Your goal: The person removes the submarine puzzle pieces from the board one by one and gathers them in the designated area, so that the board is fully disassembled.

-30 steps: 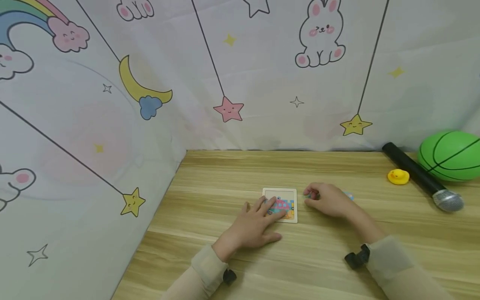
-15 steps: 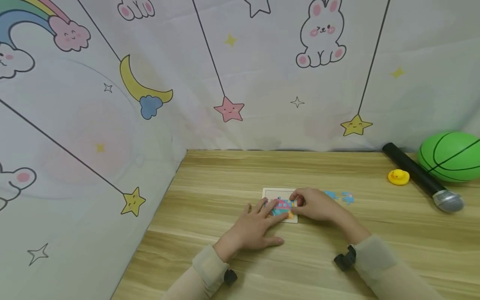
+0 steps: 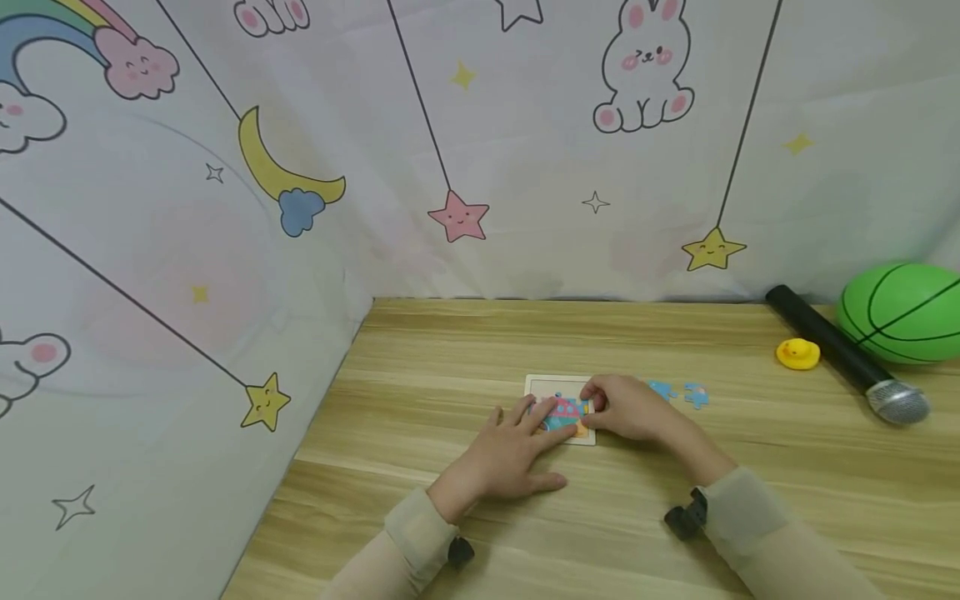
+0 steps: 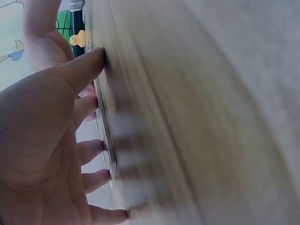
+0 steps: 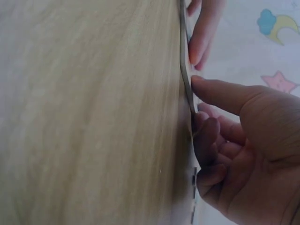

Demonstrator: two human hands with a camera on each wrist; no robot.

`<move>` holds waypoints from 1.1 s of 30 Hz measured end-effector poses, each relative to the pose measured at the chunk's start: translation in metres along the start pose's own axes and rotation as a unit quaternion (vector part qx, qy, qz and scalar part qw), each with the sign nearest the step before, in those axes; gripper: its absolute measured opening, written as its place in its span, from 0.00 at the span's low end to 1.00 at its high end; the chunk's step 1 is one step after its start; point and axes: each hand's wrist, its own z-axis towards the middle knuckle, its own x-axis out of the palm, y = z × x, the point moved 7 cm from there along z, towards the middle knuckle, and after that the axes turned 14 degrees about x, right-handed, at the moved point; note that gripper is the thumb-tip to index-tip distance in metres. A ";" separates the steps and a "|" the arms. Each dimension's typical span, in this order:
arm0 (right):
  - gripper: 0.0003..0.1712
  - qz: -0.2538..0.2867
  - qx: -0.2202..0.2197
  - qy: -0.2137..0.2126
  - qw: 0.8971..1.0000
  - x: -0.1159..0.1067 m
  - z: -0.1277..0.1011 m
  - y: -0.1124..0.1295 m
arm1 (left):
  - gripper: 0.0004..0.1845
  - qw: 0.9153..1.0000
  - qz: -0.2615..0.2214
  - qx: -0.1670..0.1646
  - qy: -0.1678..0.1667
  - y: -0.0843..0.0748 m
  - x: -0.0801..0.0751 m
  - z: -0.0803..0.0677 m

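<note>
A small jigsaw puzzle board (image 3: 551, 385) with a pale frame and a pink, blue and orange picture lies on the wooden table. Spread fingers of my left hand (image 3: 504, 454) rest on its picture and lower left part; the left wrist view shows the fingertips on the thin board edge. At the board's right side my right hand (image 3: 630, 408) pinches a small blue puzzle piece with thumb and fingertips, mostly hidden by the fingers. In the right wrist view the thumb (image 5: 220, 93) touches the board and the other fingers are curled.
Two loose blue puzzle pieces (image 3: 696, 395) lie just right of the board, one partly behind the right hand. Further right are a yellow rubber duck (image 3: 798, 354), a black microphone (image 3: 840, 346) and a green ball (image 3: 903, 312). A printed cloth wall (image 3: 525, 267) borders the table.
My right hand has moved left from beside the loose pieces to the board's right edge, uncovering those pieces, then stayed there. The left hand has hardly moved.
</note>
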 end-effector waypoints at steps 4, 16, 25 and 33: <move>0.16 -0.001 -0.003 -0.002 1.000 0.000 -0.001 0.001 | 0.39 1.000 0.001 -0.001 0.001 0.000 0.000 0.001; 0.13 0.000 0.003 -0.033 0.999 -0.002 -0.003 0.001 | 0.39 1.000 0.000 -0.001 0.004 -0.001 -0.002 0.001; 0.02 0.010 0.000 -0.058 0.998 -0.004 -0.003 0.001 | 0.39 1.000 -0.010 -0.002 0.006 -0.001 -0.001 0.000; 0.03 0.035 0.007 -0.067 0.997 -0.009 -0.007 -0.004 | 0.39 1.000 -0.010 -0.003 0.004 -0.001 -0.002 0.000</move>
